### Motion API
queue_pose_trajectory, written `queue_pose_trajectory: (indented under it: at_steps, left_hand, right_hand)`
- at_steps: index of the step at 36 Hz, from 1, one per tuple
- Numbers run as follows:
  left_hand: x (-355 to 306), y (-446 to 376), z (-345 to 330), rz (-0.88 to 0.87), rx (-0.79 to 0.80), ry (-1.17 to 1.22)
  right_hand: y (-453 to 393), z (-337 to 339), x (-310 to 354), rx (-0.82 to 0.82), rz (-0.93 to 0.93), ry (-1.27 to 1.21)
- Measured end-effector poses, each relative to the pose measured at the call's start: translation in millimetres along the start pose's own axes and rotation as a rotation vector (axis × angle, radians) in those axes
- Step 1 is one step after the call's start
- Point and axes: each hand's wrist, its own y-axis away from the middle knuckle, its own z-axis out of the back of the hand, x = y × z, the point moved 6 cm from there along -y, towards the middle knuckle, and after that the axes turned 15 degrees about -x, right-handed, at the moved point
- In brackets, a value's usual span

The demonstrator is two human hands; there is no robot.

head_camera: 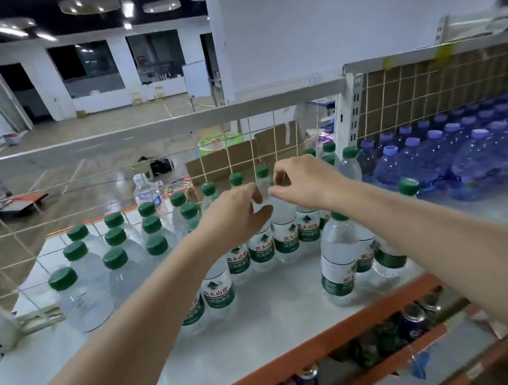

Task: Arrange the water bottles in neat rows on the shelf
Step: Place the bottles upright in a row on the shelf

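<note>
forearms nearest; we are pinching one green-capped water bottle with left hand and right hand; aligning squarely, labels forward, seems best.

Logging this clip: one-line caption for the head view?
Both hands, left hand and right hand, reach among green-capped water bottles on the shelf.

1. The green-capped bottles stand in rows on the shelf, before the wire grid.
2. The blue bottles lie packed to their right.
3. Both hands, left hand and right hand, meet over the middle rows.
4. Cans sit on the lower shelf beneath.
</note>
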Motion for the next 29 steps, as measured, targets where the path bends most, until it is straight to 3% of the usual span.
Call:
queue_pose_trajectory:
  at_steps: [17, 23, 29]
  left_hand:
    - [-90.8, -27.5, -83.8, 0.082, 0.271, 0.047]
    - [-105.9, -27.6, -88.3, 0.087, 0.219, -0.001]
    - [-92.0, -25.5, -80.2, 0.183, 0.206, -0.01]
  right_hand:
    - [4.2, 17.2, -122.0, 0.299, 0.081, 0.567]
    - [9.6, 0.0, -133.9, 0.421, 0.129, 0.44]
    - [6.6, -6.2, -122.6, 0.378, 0.192, 0.223]
